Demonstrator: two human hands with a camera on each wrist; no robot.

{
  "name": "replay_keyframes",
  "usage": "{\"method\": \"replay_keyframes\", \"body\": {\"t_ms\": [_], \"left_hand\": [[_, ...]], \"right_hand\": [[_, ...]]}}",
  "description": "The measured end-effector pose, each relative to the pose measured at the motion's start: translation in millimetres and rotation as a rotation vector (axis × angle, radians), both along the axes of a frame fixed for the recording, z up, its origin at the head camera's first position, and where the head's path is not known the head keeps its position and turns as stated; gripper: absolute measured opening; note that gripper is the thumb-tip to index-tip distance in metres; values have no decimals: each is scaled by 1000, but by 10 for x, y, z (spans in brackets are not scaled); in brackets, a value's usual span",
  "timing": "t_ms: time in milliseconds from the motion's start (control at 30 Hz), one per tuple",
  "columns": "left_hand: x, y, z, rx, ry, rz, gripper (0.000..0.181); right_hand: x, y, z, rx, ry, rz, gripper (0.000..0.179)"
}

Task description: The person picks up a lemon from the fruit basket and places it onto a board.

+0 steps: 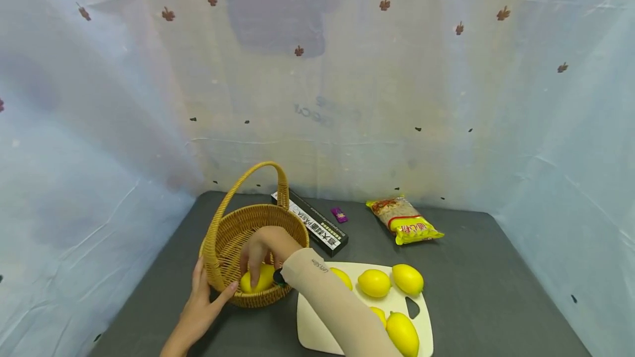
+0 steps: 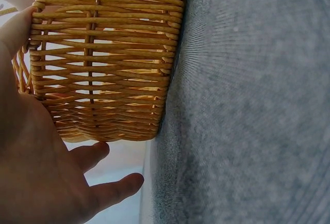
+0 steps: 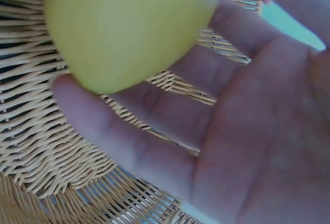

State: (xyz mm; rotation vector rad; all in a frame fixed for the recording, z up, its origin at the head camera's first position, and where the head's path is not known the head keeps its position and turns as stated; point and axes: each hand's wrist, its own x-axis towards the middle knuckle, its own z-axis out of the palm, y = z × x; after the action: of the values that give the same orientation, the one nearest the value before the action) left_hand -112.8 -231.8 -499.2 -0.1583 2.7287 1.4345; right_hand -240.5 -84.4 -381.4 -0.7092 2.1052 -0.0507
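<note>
A wicker basket with a tall arched handle stands at the left of the table. Inside it, near the front wall, my right hand holds a yellow lemon between fingers and thumb. The right wrist view shows the lemon against the fingers, with woven cane behind. My left hand rests against the basket's front left side, thumb and fingers spread. In the left wrist view its thumb is at the rim of the basket, while two fairly straight fingers extend beside the wall.
Right of the basket lies a white cutting board with several lemons, partly covered by my right sleeve. Behind are a black pasta box, a small purple packet and a yellow food bag. A pale curtain hangs around the table.
</note>
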Motion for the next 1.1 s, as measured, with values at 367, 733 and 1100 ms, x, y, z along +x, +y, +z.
{"method": "replay_keyframes", "body": {"t_ms": [367,733,1100], "left_hand": [[-14,-15,-6,-3,5,-3,98],[-28,-30,-43,-8,20,-9,98],[-33,-14,-47,-43,73,-8,98]], "right_hand": [[-123,286,-29,-233,-116,141,49],[-200,493,-5,-401,-183,252,51],[-143,648,42,-496,-79,384,50]]}}
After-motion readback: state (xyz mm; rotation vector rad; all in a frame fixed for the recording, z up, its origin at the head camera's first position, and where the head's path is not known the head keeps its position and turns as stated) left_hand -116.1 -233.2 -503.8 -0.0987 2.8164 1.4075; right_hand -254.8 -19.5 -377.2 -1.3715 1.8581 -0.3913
